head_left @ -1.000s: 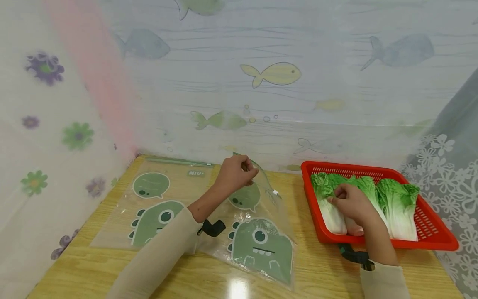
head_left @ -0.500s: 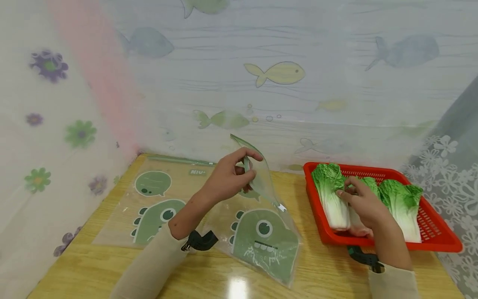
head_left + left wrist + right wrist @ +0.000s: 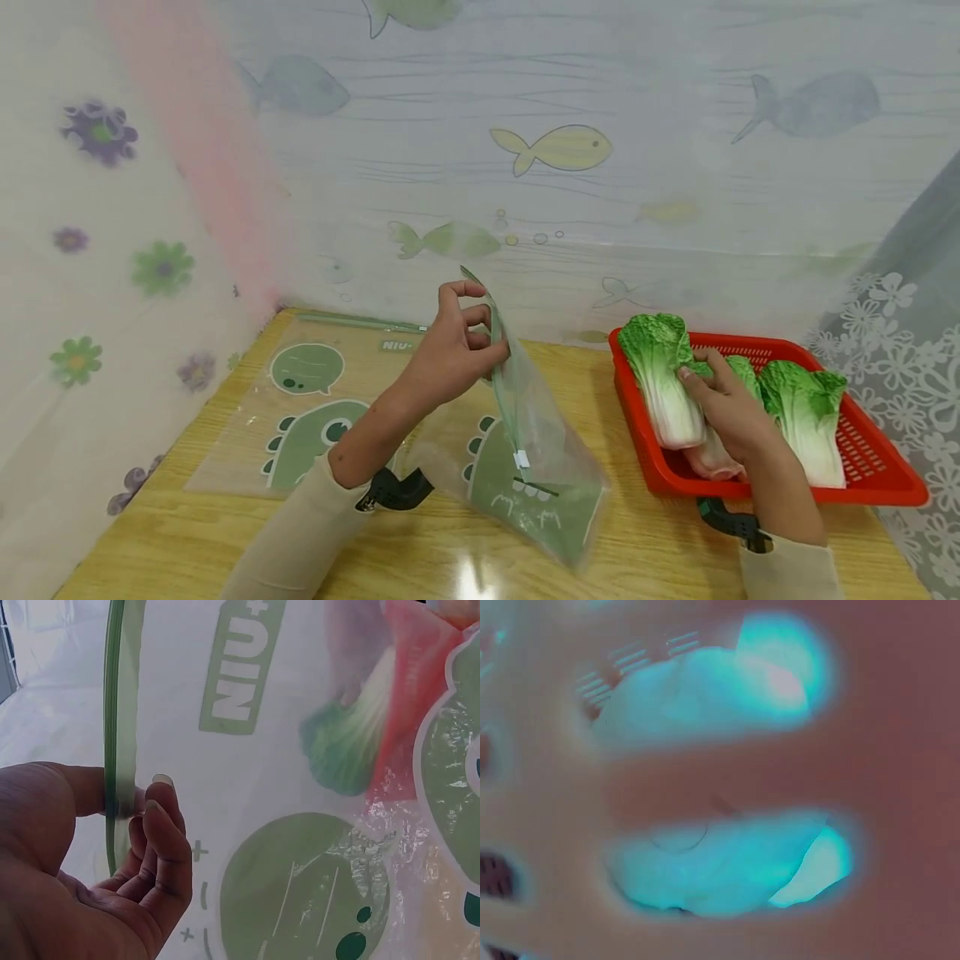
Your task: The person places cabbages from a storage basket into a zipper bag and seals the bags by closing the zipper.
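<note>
My left hand [image 3: 453, 358] pinches the green zip edge of a clear zip bag [image 3: 551, 425] printed with a green monster, raising its top off the table. A white slider [image 3: 522, 459] sits on that edge. In the left wrist view, my left thumb and fingers lie on both sides of the zip strip [image 3: 112, 697]. My right hand [image 3: 738, 417] grips a Chinese cabbage [image 3: 660, 387], tilted above the left end of a red basket [image 3: 843, 493]. The right wrist view is blurred and tinted.
Another Chinese cabbage [image 3: 802, 417] lies at the right in the basket, and one more [image 3: 742, 371] is partly hidden behind my right hand. A pale pinkish piece [image 3: 712, 458] shows below the held cabbage. A second zip bag [image 3: 307, 392] lies flat on the wooden table [image 3: 420, 550].
My left hand has lifted the bag's zip edge, and the bag's top now stands up and turns. The right hand has taken hold of the left cabbage and raised it slightly.
</note>
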Motion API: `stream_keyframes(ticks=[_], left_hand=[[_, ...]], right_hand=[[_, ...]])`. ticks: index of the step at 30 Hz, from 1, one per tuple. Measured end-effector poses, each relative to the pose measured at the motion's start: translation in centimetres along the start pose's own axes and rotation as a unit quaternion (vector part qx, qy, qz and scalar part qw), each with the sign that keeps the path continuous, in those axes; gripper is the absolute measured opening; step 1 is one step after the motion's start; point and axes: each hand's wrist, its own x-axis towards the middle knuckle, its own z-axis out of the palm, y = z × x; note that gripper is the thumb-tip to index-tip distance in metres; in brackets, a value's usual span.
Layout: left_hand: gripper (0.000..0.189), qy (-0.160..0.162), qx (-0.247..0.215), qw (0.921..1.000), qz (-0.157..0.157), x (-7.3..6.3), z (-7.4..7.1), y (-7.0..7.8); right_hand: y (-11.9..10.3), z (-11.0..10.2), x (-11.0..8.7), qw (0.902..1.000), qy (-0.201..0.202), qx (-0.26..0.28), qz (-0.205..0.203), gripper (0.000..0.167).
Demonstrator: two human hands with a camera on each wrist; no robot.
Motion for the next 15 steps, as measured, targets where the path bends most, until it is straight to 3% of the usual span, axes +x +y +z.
stream_keyframes(ticks=[4,9,13,15], left_hand=[[0.06,-0.008,0.01,0.9999,-0.003,0.1,0.4,-0.4],[0.058,-0.013,0.007,0.9999,0.003,0.1,0.4,-0.6],[0.056,0.0,0.001,1.0,-0.002,0.1,0.4,-0.6],[0.055,0.007,0.001,1.0,-0.006,0.1,0.3,-0.6]], right_hand=[[-0.5,0.9,-0.4,0.9983,0.018,-0.051,-0.018,0.059],[-1.4,2.4,-1.4,0.9902,0.075,-0.116,-0.024,0.059],[-1.7,3.1,-2.4,0.987,0.11,-0.117,-0.01,0.064],[-1.8,3.3,-2.8,0.9862,0.141,-0.086,-0.002,0.065]])
